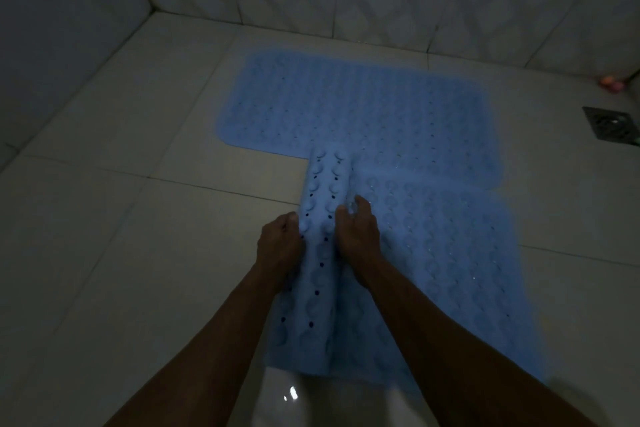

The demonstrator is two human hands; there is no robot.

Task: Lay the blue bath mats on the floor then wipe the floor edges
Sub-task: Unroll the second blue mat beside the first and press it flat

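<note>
One blue bath mat point(363, 104) lies flat on the pale tiled floor, running left to right near the far wall. A second blue bath mat point(450, 253) runs from it towards me and overlaps its near edge. The left strip point(323, 201) of this second mat is folded over, with its suction-cup underside and dark holes facing up. My left hand point(278, 243) grips the outer edge of that folded strip. My right hand point(356, 232) presses on the fold's inner edge with its fingers curled on the mat.
Tiled walls meet the floor at the far corner point(152, 10). A square metal floor drain point(611, 126) sits at the right. Small pink and orange objects point(611, 82) lie by the far right wall. A glossy white surface point(294, 395) shows at the bottom.
</note>
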